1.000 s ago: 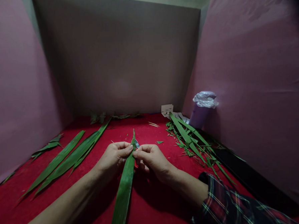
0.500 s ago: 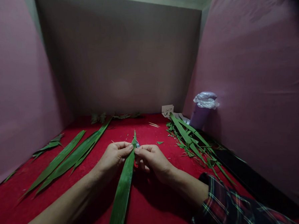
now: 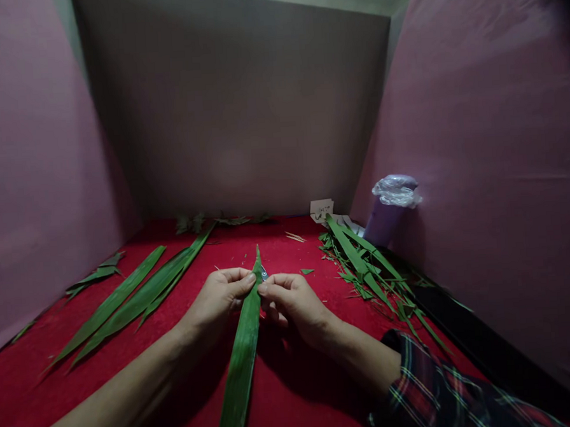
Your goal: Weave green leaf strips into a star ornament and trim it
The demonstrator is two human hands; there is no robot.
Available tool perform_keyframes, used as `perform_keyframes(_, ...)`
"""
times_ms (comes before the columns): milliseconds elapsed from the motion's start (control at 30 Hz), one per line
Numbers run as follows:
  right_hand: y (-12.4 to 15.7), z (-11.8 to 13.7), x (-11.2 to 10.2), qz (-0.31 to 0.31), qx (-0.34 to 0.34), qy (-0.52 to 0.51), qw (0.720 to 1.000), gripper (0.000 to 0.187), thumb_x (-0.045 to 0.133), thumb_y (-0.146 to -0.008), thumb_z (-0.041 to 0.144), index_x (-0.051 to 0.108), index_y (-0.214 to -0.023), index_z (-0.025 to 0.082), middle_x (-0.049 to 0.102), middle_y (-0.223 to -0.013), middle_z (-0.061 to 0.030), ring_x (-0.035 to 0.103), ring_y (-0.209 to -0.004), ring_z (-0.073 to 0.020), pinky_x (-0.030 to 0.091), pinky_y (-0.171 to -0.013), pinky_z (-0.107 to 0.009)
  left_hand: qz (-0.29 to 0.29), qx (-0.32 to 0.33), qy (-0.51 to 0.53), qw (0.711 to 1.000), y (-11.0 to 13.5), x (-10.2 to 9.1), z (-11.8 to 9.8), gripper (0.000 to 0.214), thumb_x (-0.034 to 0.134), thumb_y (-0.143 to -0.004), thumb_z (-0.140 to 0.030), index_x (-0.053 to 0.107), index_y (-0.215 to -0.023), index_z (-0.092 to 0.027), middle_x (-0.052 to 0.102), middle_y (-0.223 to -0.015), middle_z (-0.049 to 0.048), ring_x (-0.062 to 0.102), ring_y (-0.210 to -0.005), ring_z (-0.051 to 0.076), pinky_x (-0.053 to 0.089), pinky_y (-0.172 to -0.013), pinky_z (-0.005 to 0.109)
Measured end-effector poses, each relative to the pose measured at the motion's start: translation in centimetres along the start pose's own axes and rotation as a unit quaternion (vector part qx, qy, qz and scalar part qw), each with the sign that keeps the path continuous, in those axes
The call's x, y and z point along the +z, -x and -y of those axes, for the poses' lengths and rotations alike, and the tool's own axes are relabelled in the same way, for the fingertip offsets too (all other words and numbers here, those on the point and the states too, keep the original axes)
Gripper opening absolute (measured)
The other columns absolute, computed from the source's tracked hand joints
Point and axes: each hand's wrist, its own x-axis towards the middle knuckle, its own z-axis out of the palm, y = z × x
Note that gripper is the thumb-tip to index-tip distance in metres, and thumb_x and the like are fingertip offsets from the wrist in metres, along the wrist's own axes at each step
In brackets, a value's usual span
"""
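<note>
A long green leaf (image 3: pixel 240 369) runs from the bottom edge up to a narrow pointed tip in front of me. My left hand (image 3: pixel 222 293) pinches it near that tip, thumb on top. Close beside it, my right hand (image 3: pixel 289 302) has its fingers closed on small scissors (image 3: pixel 264 275). Only the metal part with a round pivot shows clearly, just right of the leaf; the handles are mostly hidden by the fingers. The right thumb tip lies against the leaf's right edge. Whether the blades are around the leaf I cannot tell.
Several long leaves (image 3: pixel 132 311) lie at left on the red cloth (image 3: pixel 179 391). At right is a heap of leaves and scraps (image 3: pixel 364 266). Farther back are thin sticks (image 3: pixel 294 237), a white card (image 3: pixel 322 208) and a purple container (image 3: pixel 383 221) topped with clear plastic.
The view has shifted slightly. The near end of the leaf has swung a little to the right. Both hands keep nearly the same grip.
</note>
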Motion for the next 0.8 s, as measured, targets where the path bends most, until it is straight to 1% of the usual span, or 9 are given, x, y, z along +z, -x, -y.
perform_keyframes(200, -0.15, -0.02, -0.01, -0.007, -0.005, 0.013, 1.000, 0.020, 0.059, -0.066, 0.031, 0.051, -0.056, 0.016, 0.049, -0.044, 0.0059, 0.036, -0.033, -0.0036, 0.024, -0.034, -0.017, -0.015, 0.015, 0.012, 1.000, -0.16, -0.03, 0.37, 0.021, 0.071, -0.066, -0.031, 0.061, -0.066, -0.012, 0.065, -0.056, 0.0045, 0.061, -0.049, 0.016, 0.049, -0.050, 0.025)
perform_keyframes(367, -0.13, 0.04, 0.01, -0.005, -0.011, 0.014, 1.000, 0.019, 0.058, -0.066, 0.030, 0.051, -0.055, 0.016, 0.048, -0.044, 0.0060, 0.036, -0.034, -0.0040, 0.025, -0.034, -0.017, -0.016, 0.017, 0.031, 0.999, -0.31, -0.08, 0.47, 0.022, 0.072, -0.065, -0.030, 0.061, -0.068, -0.011, 0.065, -0.056, 0.0058, 0.062, -0.049, 0.018, 0.051, -0.050, 0.028)
perform_keyframes(467, -0.16, 0.03, -0.02, -0.006, -0.012, 0.015, 1.000, 0.022, 0.056, -0.069, 0.033, 0.052, -0.056, 0.016, 0.050, -0.047, 0.0045, 0.037, -0.035, -0.0040, 0.024, -0.034, -0.017, -0.007, 0.015, 0.029, 0.999, -0.18, -0.07, 0.27, 0.021, 0.071, -0.067, -0.030, 0.062, -0.069, -0.011, 0.066, -0.057, 0.0067, 0.062, -0.049, 0.018, 0.051, -0.049, 0.028)
perform_keyframes(567, -0.22, -0.01, -0.06, -0.016, -0.013, 0.018, 1.000, 0.026, 0.054, -0.072, 0.036, 0.054, -0.058, 0.015, 0.052, -0.050, 0.0031, 0.038, -0.035, -0.0041, 0.023, -0.033, -0.017, -0.013, 0.013, 0.031, 0.999, -0.02, -0.05, 0.16, 0.020, 0.071, -0.066, -0.029, 0.063, -0.071, -0.011, 0.066, -0.058, 0.0062, 0.061, -0.049, 0.017, 0.051, -0.049, 0.028)
perform_keyframes(700, -0.16, -0.08, -0.03, -0.025, -0.014, 0.015, 0.999, 0.027, 0.059, -0.069, 0.038, 0.050, -0.056, 0.016, 0.047, -0.044, 0.0058, 0.036, -0.034, -0.0040, 0.024, -0.034, -0.017, -0.025, 0.017, 0.022, 0.999, -0.01, -0.04, 0.31, 0.023, 0.072, -0.065, -0.032, 0.063, -0.070, -0.012, 0.065, -0.057, 0.0046, 0.060, -0.047, 0.016, 0.049, -0.047, 0.026)
perform_keyframes(800, -0.09, -0.09, 0.01, -0.032, -0.014, 0.019, 0.999, 0.024, 0.061, -0.067, 0.035, 0.049, -0.056, 0.017, 0.046, -0.043, 0.0067, 0.036, -0.034, -0.0042, 0.024, -0.034, -0.017, -0.031, 0.013, 0.008, 0.999, -0.12, -0.04, 0.49, 0.024, 0.072, -0.065, -0.034, 0.062, -0.069, -0.012, 0.063, -0.054, 0.0032, 0.058, -0.045, 0.015, 0.046, -0.044, 0.024)
